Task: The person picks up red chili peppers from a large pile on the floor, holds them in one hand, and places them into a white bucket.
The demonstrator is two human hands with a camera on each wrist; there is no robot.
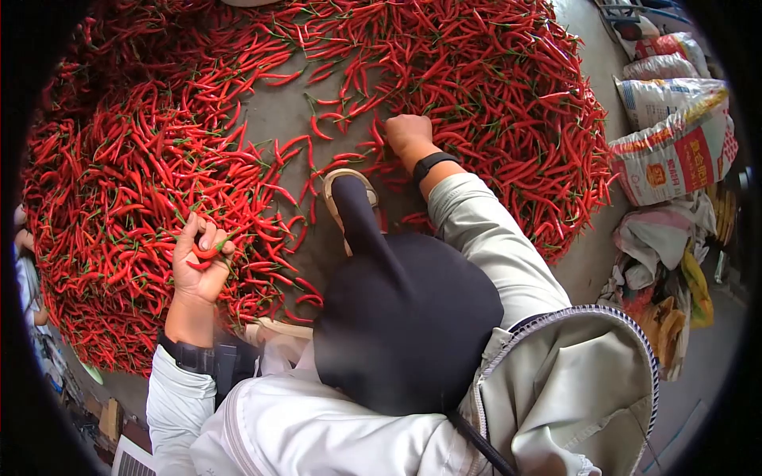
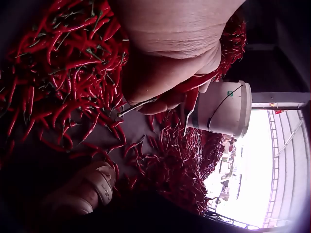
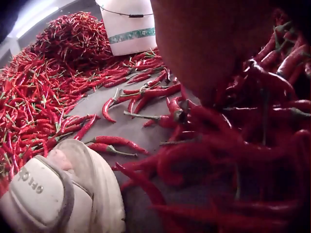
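Note:
Red chilies with green stems [image 1: 119, 182] lie in a wide heap on the left and another [image 1: 508, 103] on the right in the head view. My left hand [image 1: 200, 258], palm up above the left heap, has its fingers curled round a few red chilies [image 1: 208, 252]; a stem [image 2: 138, 106] sticks out below the hand in the left wrist view. My right hand [image 1: 409, 133] is at the inner edge of the right heap, back of the hand up, its fingertips hidden. Whether it holds a chili cannot be told.
Between the heaps is grey floor [image 1: 274, 115] with scattered chilies. A sandaled foot [image 1: 349, 186] stands near my right hand. Printed sacks [image 1: 663, 159] and cloths [image 1: 655, 238] lie at the right. A white bucket [image 3: 129, 29] stands beyond the chilies.

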